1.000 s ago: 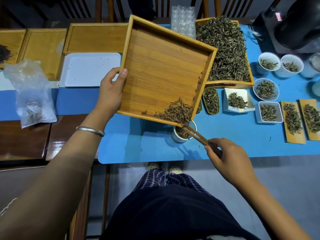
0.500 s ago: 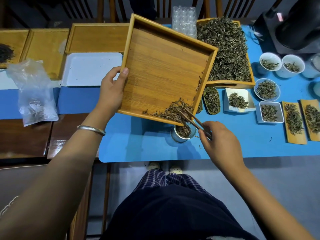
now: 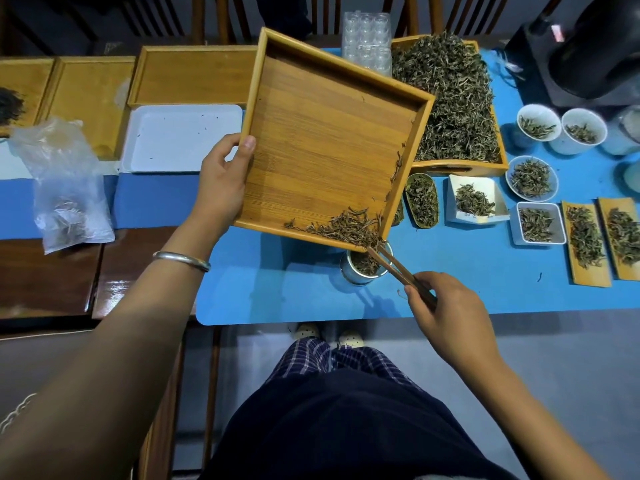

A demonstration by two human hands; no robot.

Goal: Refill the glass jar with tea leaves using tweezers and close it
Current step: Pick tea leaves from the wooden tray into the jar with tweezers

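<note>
Over the jar mouth, your right hand (image 3: 450, 317) pinches the wooden tweezers (image 3: 398, 270) near their back end; tips sit at the low corner of the tilted tray, right above the glass jar (image 3: 363, 266). Prongs look slightly apart, nothing clearly clamped between them.

Left hand (image 3: 221, 188) grips the bamboo tray (image 3: 329, 140) by its left rim, thumb over the edge, fingers underneath. Tray is held off the tabletop, canted so the tea leaves (image 3: 346, 226) pile into the bottom-right corner, which overhangs the jar.

Step in hand, as I read it: filling. You're raking leaves off the corner into the jar. Jar already holds some leaf; fill level can't be judged from this angle. No lid in sight, so closing is still ahead.

Next move needs: short strokes with the tweezer tips, tray corner kept centred over the mouth. The mouth is narrow against the leaf pile, so spills onto the blue mat (image 3: 277, 289) are likely if you sweep wide.

Materials: leaves are dry, thin, wiry, and tangle in clumps. Tray is smooth, striped bamboo with a raised rim, so leaves slide easily. Jar is a small clear cylinder, probably light enough to tip if the tray bumps it.

Further out: a big leaf-heaped tray (image 3: 450, 98) and small sample dishes (image 3: 531, 178) to the right.
</note>
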